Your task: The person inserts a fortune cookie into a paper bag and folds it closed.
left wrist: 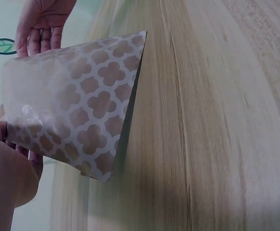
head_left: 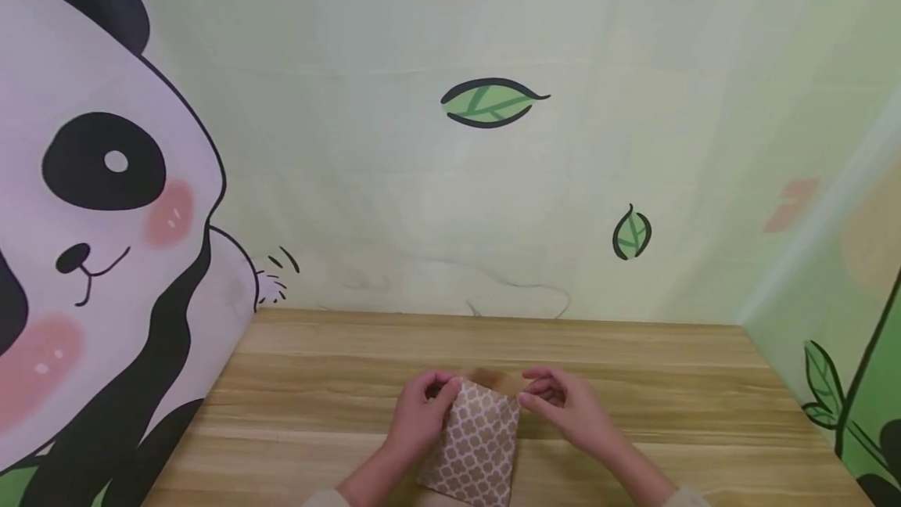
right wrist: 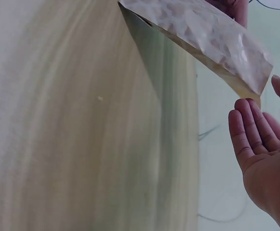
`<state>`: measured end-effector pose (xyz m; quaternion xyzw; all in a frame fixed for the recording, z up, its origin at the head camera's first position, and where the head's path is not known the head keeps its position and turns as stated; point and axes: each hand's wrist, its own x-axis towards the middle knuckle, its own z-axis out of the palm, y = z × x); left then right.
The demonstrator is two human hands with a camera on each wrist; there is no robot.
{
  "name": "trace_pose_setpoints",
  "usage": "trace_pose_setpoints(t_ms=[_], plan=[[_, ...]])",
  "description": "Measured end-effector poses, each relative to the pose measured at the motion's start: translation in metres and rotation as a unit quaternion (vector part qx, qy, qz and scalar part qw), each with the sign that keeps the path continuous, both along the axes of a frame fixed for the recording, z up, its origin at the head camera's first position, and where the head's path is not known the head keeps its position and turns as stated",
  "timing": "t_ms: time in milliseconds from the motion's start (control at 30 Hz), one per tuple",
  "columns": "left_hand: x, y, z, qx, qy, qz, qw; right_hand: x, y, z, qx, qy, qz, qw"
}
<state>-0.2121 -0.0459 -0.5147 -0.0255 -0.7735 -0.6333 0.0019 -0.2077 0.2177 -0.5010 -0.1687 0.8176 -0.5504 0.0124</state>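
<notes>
Table (head_left: 317,390) spans from patterned bag (head_left: 482,444) to far edge (head_left: 352,314); left fingers (head_left: 447,394) pinch rim (head_left: 487,391); right fingers (head_left: 543,372): hold unclear.

Wooden table (head_left: 317,382); backdrop (head_left: 338,170) behind: panda (head_left: 116,229), leaves (head_left: 489,104).

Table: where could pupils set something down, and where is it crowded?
The table is bare between the left hand and the printed panda, from the right hand to the table's right edge, and in a strip between the bag and backdrop. It is crowded front centre, where both hands are at the bag.
</notes>
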Motion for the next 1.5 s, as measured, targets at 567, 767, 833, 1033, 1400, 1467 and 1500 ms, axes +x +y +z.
trace_pose_setpoints(t_ms=[567,767,833,1033,1400,1467,1500], plan=[[0.006,0.010,0.001,0.029,-0.002,0.013,0.9995,-0.003,-0.004,-0.016,-0.044,-0.038,0.003,0.9983],[0.005,0.007,-0.002,0.010,-0.008,0.024,0.9996,-0.003,-0.002,-0.019,-0.058,-0.049,-0.011,0.9970],[0.005,0.005,-0.003,-0.001,-0.001,0.027,0.9996,-0.002,-0.001,-0.021,-0.063,-0.056,-0.022,0.9962],[0.003,-0.001,-0.007,-0.011,0.023,0.006,0.9997,-0.002,0.001,-0.023,-0.081,-0.079,-0.046,0.9925],[0.001,-0.010,-0.015,0.012,0.020,-0.030,0.9993,-0.002,-0.002,-0.026,-0.103,-0.089,-0.054,0.9892],[0.000,-0.012,-0.015,0.021,0.014,-0.039,0.9989,-0.002,-0.002,-0.027,-0.106,-0.094,-0.057,0.9883],[0.000,-0.013,-0.015,0.025,0.011,-0.043,0.9987,-0.002,-0.001,-0.028,-0.107,-0.096,-0.056,0.9880]])
